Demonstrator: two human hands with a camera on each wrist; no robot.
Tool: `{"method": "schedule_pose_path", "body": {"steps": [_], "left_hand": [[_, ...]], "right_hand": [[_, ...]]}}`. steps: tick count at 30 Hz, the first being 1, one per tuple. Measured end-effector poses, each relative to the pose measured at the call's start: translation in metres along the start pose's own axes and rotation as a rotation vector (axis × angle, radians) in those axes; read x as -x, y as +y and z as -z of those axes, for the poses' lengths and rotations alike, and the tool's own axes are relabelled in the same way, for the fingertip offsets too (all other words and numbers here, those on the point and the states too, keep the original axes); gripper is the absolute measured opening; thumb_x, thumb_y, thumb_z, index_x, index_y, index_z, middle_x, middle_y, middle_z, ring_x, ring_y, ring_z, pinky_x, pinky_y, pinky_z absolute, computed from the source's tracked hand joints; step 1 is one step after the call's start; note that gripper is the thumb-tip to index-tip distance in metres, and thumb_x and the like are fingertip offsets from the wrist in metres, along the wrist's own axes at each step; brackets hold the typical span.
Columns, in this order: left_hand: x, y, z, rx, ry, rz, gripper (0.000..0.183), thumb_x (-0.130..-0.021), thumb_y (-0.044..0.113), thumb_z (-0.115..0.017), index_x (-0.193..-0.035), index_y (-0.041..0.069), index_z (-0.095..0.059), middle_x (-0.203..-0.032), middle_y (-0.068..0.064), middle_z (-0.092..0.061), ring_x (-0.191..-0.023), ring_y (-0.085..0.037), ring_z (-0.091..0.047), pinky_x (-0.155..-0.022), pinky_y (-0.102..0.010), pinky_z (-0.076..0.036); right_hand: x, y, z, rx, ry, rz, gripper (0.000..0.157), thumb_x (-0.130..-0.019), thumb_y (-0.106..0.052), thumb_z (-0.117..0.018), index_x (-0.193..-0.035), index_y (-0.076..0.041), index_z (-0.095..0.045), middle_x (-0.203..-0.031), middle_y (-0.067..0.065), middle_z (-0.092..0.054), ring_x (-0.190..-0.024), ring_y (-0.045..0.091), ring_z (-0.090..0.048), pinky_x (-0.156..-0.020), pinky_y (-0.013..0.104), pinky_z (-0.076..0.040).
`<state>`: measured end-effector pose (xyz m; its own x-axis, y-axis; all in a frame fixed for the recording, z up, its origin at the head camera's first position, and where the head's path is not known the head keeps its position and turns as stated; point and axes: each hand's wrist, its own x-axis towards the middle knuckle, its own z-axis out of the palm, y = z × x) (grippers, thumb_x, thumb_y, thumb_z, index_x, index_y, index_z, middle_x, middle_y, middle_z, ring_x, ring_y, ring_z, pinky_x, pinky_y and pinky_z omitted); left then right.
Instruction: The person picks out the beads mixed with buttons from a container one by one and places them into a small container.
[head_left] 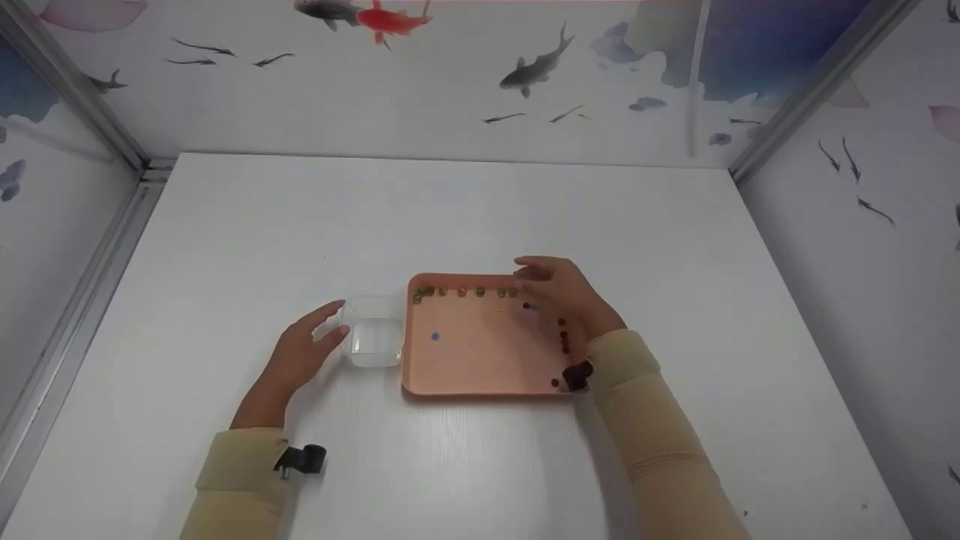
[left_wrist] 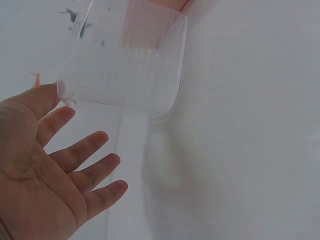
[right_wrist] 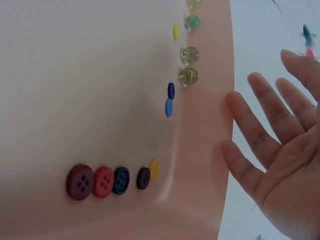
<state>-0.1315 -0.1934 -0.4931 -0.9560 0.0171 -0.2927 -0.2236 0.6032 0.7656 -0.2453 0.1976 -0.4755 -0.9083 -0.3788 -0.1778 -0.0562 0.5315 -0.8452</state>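
Observation:
My left hand [head_left: 301, 349] is at the left side of a clear plastic box [head_left: 377, 341], thumb and index fingertips at its wall. In the left wrist view the other fingers spread loosely away from the box [left_wrist: 130, 75]. Over the far right corner of a pink tray [head_left: 487, 367] hovers my right hand [head_left: 562, 289], holding nothing. The right wrist view shows its fingers spread beside the tray rim [right_wrist: 210, 125]; whether they touch it, I cannot tell. Glass marbles [head_left: 480, 292] line the tray's far side. Along its right side stand buttons, including a maroon button [right_wrist: 80, 182] and a red button [right_wrist: 103, 182].
Inside the tray are also a light blue button [head_left: 435, 336], a yellow button [right_wrist: 176, 32] and a dark blue button [right_wrist: 171, 91]. White table [head_left: 300, 225] surrounds the tray and box. Printed panels [head_left: 420, 105] stand behind and at both sides.

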Motion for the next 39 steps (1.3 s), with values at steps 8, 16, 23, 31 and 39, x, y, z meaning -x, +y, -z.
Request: {"method": "schedule_pose_path", "body": {"steps": [8, 16, 23, 31, 39], "left_hand": [[-0.001, 0.0, 0.0, -0.002, 0.001, 0.002, 0.055, -0.101, 0.036, -0.05, -0.151, 0.017, -0.035, -0.155, -0.017, -0.031, -0.144, -0.039, -0.022, -0.114, -0.058, -0.023], [0.0, -0.001, -0.001, 0.014, 0.017, 0.004, 0.054, -0.101, 0.035, -0.051, -0.15, 0.017, -0.036, -0.155, -0.016, -0.032, -0.144, -0.039, -0.023, -0.114, -0.058, -0.023], [-0.001, -0.001, -0.002, 0.01, 0.008, 0.011, 0.056, -0.101, 0.036, -0.05, -0.151, 0.018, -0.035, -0.155, -0.015, -0.031, -0.144, -0.04, -0.022, -0.114, -0.059, -0.023], [-0.001, -0.001, 0.0, 0.027, 0.003, -0.002, 0.054, -0.102, 0.035, -0.049, -0.15, 0.016, -0.035, -0.156, -0.014, -0.03, -0.144, -0.039, -0.021, -0.114, -0.059, -0.021], [0.0, 0.0, -0.001, 0.021, 0.006, 0.023, 0.055, -0.101, 0.037, -0.049, -0.151, 0.018, -0.035, -0.156, -0.013, -0.029, -0.144, -0.039, -0.021, -0.114, -0.059, -0.021]], "right_hand": [[-0.002, 0.002, -0.002, 0.11, -0.033, -0.091, 0.046, -0.093, -0.023, -0.066, -0.137, -0.017, -0.056, -0.132, 0.007, -0.06, -0.121, 0.025, -0.056, -0.102, 0.044, -0.046], [-0.002, 0.0, -0.003, 0.118, -0.039, -0.142, 0.044, -0.091, -0.021, -0.067, -0.134, -0.02, -0.059, -0.135, 0.003, -0.058, -0.125, 0.021, -0.052, -0.104, 0.041, -0.045], [-0.004, 0.001, -0.005, 0.126, -0.044, -0.156, 0.042, -0.089, -0.018, -0.068, -0.131, -0.019, -0.062, -0.131, 0.003, -0.06, -0.123, 0.022, -0.054, -0.102, 0.04, -0.046], [-0.009, 0.01, -0.007, 0.147, -0.053, -0.145, 0.047, -0.087, -0.015, -0.067, -0.133, -0.016, -0.06, -0.136, 0.004, -0.056, -0.126, 0.022, -0.049, -0.104, 0.042, -0.043], [-0.009, 0.008, -0.012, 0.096, -0.045, -0.264, 0.045, -0.087, -0.019, -0.071, -0.131, -0.021, -0.062, -0.136, 0.002, -0.055, -0.129, 0.023, -0.045, -0.11, 0.045, -0.037]]}}
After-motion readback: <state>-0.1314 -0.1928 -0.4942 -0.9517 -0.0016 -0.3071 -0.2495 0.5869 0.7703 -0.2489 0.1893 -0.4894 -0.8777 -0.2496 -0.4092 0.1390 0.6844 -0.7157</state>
